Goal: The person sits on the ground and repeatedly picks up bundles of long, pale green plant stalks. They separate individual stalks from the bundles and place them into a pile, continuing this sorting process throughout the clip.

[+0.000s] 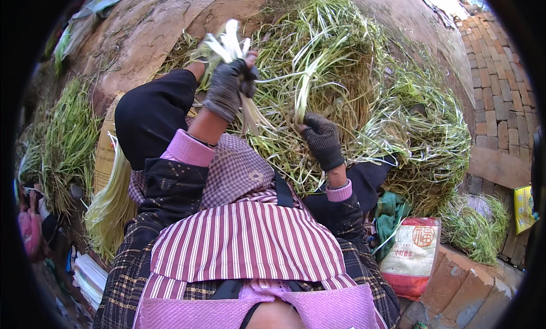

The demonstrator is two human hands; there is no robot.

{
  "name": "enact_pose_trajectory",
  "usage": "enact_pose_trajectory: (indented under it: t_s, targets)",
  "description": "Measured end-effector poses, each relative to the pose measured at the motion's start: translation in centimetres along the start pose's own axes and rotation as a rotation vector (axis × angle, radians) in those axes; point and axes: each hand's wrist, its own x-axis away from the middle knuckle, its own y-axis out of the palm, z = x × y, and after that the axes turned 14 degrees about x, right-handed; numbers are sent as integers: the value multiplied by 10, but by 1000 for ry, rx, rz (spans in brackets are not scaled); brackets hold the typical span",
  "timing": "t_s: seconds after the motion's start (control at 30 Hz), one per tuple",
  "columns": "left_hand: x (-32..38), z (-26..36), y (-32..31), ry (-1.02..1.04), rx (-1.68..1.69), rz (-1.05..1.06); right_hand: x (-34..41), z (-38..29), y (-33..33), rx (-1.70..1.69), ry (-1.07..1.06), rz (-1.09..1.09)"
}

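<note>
My left hand [232,88], in a dark worn glove, is closed around a bundle of pale plant stalks [230,45]; white ends stick out above the fist and more stalks hang below it. My right hand [320,139], in a dark dotted glove, grips a small bunch of green and white leaves [305,88] that points upward. The hands are apart, over a large heap of green and dry yellow leaves [337,85]. A pile of long pale trimmed stalks [111,205] lies beside my left leg.
More leafy plants [70,137] lie at the far left. Cardboard [106,158] is under the pale stalks. At the right are a green cloth [389,213], a red and white printed sack [411,256], a smaller leafy pile [473,226], a yellow packet [524,209] and brick paving [497,85].
</note>
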Motion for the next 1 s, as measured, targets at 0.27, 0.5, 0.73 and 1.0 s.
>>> enact_pose_trajectory:
  t_s: [0.27,0.5,0.73,1.0]
  targets:
    - [-7,-49,-8,-101,-163,-17,-8,-36,-9,145,-80,-26]
    - [-4,-62,-4,-137,-642,-27,1,-44,13,155,-76,-125]
    - [12,-45,7,-203,-305,-141,-5,-44,10,-606,296,-80]
    - [26,-37,19,-178,-199,-251,-8,-19,17,-531,379,-31]
